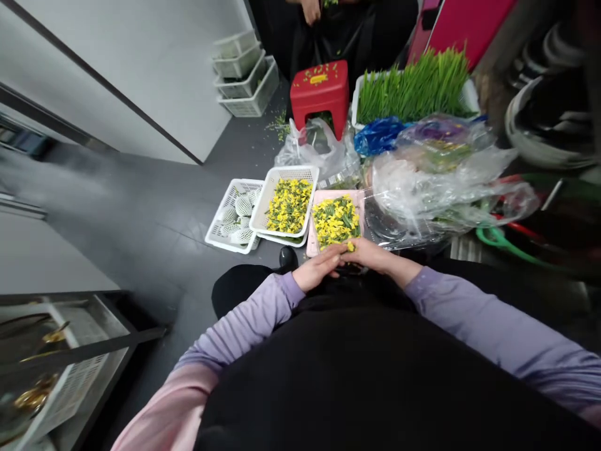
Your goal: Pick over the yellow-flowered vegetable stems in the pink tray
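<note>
Both my hands meet at the near edge of a pink tray [310, 243] of loose yellow flowers with green stems [335, 220]. A small yellow flower [350, 247] shows at the fingertips of my right hand [370, 255], which is closed on it. My left hand [319, 268] reaches in from the left, its fingers bent and touching the right hand's fingers. Whatever lies under its fingers is hidden. Just left of the tray, a white basket [260, 207] holds more of the same yellow flowers [290, 205].
Another white basket [216, 232] holds items in foam nets. Beyond are a red stool [319, 91], a tub of tall green shoots [413, 88], plastic bags [422, 181] and stacked white baskets [248, 103]. Opposite, a co-worker's hand [310, 11] shows. A metal shelf [113, 332] stands left.
</note>
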Demonstrator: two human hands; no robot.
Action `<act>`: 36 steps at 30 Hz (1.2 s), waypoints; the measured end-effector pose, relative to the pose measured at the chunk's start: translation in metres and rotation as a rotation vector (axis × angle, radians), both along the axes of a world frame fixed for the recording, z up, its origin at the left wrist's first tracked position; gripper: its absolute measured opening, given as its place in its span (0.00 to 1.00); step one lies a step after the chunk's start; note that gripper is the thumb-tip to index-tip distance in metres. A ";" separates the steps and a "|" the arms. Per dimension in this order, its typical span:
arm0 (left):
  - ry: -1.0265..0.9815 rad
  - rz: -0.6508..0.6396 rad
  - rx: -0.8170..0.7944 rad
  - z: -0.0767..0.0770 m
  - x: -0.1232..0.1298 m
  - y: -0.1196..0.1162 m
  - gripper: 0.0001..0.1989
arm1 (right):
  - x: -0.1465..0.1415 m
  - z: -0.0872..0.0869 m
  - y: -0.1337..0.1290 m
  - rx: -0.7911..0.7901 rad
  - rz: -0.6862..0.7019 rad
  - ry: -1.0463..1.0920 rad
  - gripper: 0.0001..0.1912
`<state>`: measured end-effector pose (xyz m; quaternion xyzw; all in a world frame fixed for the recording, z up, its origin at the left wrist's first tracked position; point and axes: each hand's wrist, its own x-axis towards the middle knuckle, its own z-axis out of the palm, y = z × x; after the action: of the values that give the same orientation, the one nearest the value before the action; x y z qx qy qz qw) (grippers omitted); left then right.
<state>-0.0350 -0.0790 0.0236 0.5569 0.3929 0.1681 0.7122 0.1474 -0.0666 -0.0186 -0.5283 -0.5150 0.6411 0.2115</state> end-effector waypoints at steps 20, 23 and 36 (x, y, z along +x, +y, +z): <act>1.054 -0.344 0.805 -0.083 0.044 0.044 0.12 | 0.033 0.027 0.027 -0.230 -0.682 0.584 0.11; 1.088 -0.413 0.842 -0.094 0.053 0.048 0.14 | 0.033 0.026 0.033 -0.225 -0.698 0.587 0.13; 0.979 -0.472 0.810 -0.096 0.046 0.061 0.14 | 0.026 0.025 0.056 -0.227 -0.741 0.505 0.06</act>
<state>0.0114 -0.0180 -0.0723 0.8627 0.4439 -0.1297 0.2048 0.1733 -0.0109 0.0065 -0.5239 -0.1506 0.6833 0.4858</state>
